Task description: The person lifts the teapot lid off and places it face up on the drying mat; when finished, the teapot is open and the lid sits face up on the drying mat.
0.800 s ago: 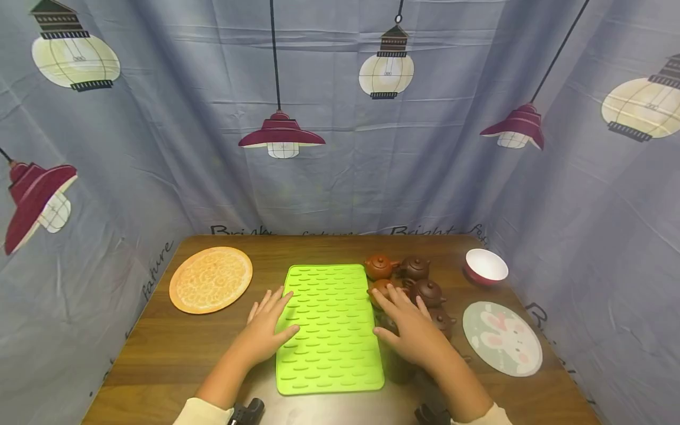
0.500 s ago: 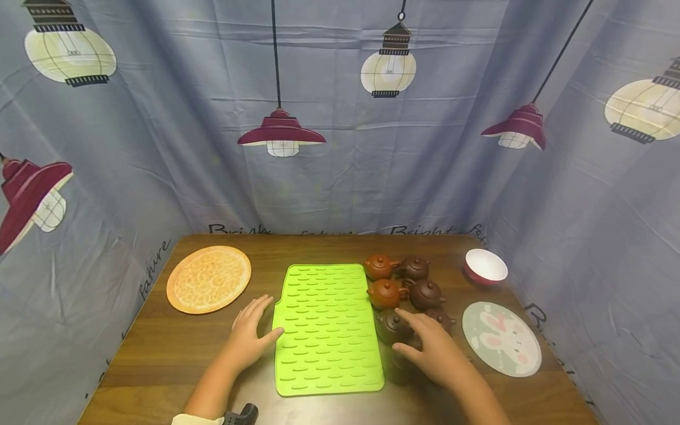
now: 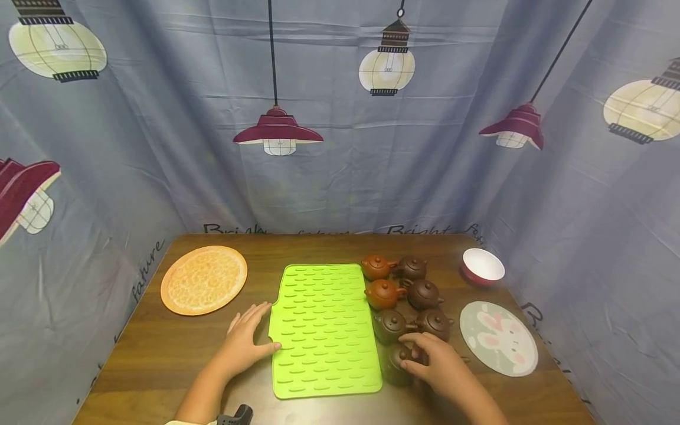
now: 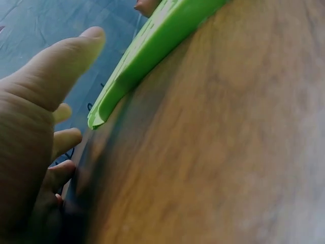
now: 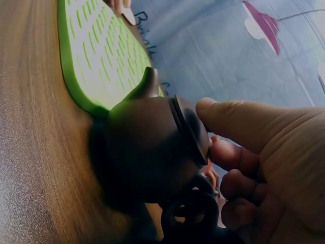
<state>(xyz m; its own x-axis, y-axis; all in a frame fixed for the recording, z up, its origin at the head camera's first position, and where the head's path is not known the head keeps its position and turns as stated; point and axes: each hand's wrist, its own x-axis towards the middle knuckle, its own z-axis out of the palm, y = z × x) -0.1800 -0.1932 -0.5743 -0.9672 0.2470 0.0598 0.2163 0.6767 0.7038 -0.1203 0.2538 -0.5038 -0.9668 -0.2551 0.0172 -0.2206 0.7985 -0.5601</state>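
Observation:
My right hand [image 3: 438, 363] hovers at the lid of the nearest dark brown teapot [image 3: 395, 370], thumb and fingers spread about its knob. In the right wrist view the thumb [image 5: 223, 114] lies by the teapot's lid [image 5: 190, 129]; whether it touches is unclear. My left hand [image 3: 244, 342] stays beside the bright green ridged mat [image 3: 324, 330], fingers extended and thumb tip at its left edge. Two reddish-brown teapots [image 3: 384, 294] and several dark brown teapots [image 3: 424, 294] stand in two columns along the mat's right side. Another is mostly hidden behind my right hand.
A round orange-patterned placemat [image 3: 204, 280] lies at the back left. On the right are a white bowl with a red outside [image 3: 482, 265] and a round rabbit-print mat [image 3: 499, 339]. Curtains with printed lamps [image 3: 340, 177] enclose the wooden table [image 3: 143, 354].
Both hands have drawn back from above the mat's two sides. My right hand has moved nearer and down to the closest teapot; my left has shifted slightly left, off the mat.

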